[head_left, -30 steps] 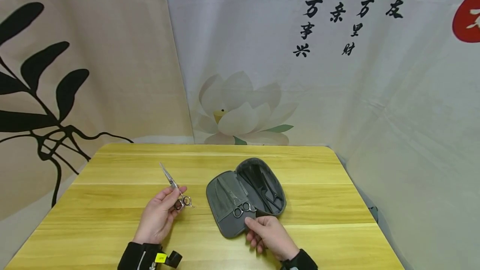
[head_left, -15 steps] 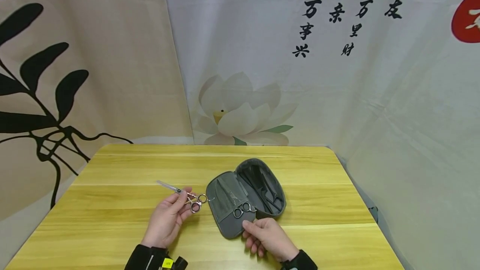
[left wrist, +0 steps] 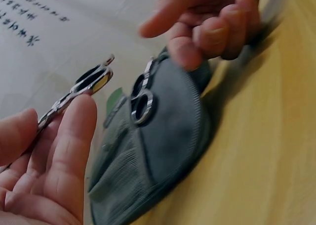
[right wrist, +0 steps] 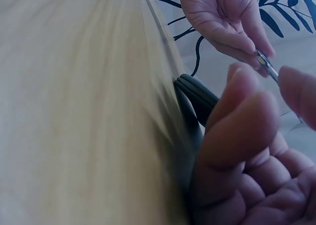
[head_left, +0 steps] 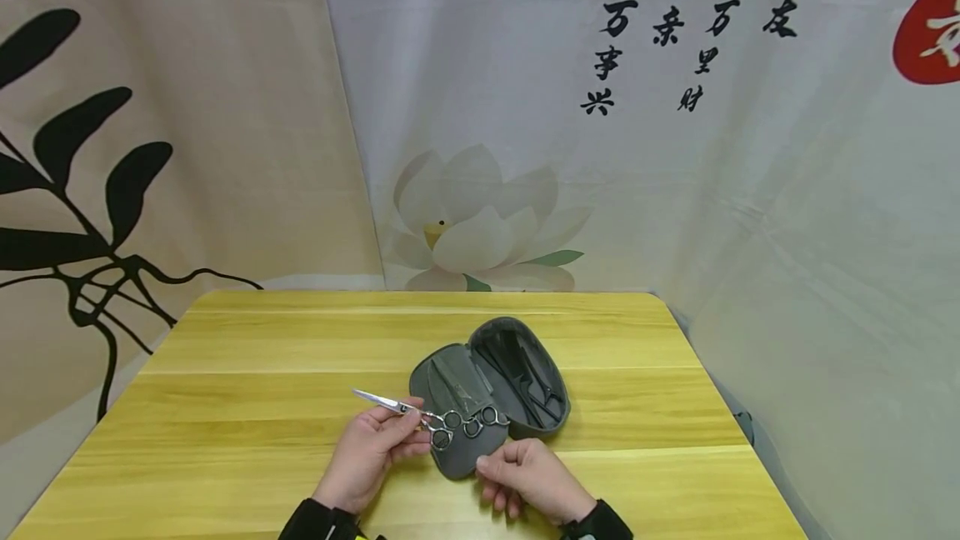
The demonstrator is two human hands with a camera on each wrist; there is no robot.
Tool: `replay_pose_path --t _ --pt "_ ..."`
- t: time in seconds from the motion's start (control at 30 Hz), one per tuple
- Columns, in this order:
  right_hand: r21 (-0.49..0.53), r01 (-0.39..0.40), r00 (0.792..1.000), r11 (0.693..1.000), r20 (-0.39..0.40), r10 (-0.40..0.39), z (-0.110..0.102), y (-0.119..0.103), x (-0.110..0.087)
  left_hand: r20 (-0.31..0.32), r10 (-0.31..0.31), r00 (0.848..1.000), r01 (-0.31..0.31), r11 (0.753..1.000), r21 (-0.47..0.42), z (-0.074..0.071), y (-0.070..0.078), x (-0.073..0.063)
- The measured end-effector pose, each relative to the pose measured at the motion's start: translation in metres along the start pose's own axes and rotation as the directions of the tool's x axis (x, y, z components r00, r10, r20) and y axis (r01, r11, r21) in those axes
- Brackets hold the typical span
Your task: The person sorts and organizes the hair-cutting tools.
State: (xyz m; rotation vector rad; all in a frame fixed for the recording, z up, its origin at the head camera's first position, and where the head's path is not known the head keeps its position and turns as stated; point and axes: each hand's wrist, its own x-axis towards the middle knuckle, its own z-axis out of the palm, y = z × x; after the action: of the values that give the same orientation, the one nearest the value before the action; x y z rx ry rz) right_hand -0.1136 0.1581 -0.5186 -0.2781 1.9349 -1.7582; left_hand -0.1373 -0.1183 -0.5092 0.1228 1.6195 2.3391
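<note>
Silver scissors (head_left: 381, 398) are pinched between the thumb and fingers of my left hand (head_left: 367, 452), blades pointing left, finger rings to the right. Those rings overlap the left flap of an open grey zip case (head_left: 456, 463) in the head view. A second pair of scissors (left wrist: 149, 108) sits in the flap's pocket, its rings sticking out. My right hand (head_left: 536, 477) is at the flap's near edge, fingers loosely curled. In the left wrist view a gap shows between its thumb (left wrist: 165, 15) and fingers, with nothing held.
Black hairdressing tools (head_left: 517, 361), one with finger rings, lie in the case's deeper right half. The case rests on a yellow wood-grain table (head_left: 660, 390). Behind the table hangs a printed cloth (head_left: 480, 107) with a lotus and black writing.
My left hand has moved right towards the case, and the scissors have turned from pointing up and away to pointing left. My right hand has shifted slightly left at the flap's edge.
</note>
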Motion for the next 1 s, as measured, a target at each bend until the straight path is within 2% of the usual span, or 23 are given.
replay_pose_path --t 0.17,0.4,0.77,1.0 --pt "0.01 0.014 1.0 1.0 0.015 -0.014 0.001 0.0 0.001 0.075 -0.055 0.996 0.055 0.998 0.006 0.01 -0.006 0.0" --pt "0.008 0.058 0.996 0.998 0.065 -0.058 0.0 0.003 0.002 0.164 -0.079 0.983 0.082 0.997 -0.01 0.02 -0.018 0.0" --pt "0.049 0.081 0.993 0.996 0.083 -0.085 0.0 0.007 0.003 0.218 -0.105 0.97 0.116 0.993 -0.035 0.024 -0.026 -0.002" --pt "0.099 0.069 0.992 0.993 0.095 -0.078 0.0 0.005 0.002 0.223 -0.125 0.967 0.137 0.99 -0.041 0.025 -0.027 -0.002"
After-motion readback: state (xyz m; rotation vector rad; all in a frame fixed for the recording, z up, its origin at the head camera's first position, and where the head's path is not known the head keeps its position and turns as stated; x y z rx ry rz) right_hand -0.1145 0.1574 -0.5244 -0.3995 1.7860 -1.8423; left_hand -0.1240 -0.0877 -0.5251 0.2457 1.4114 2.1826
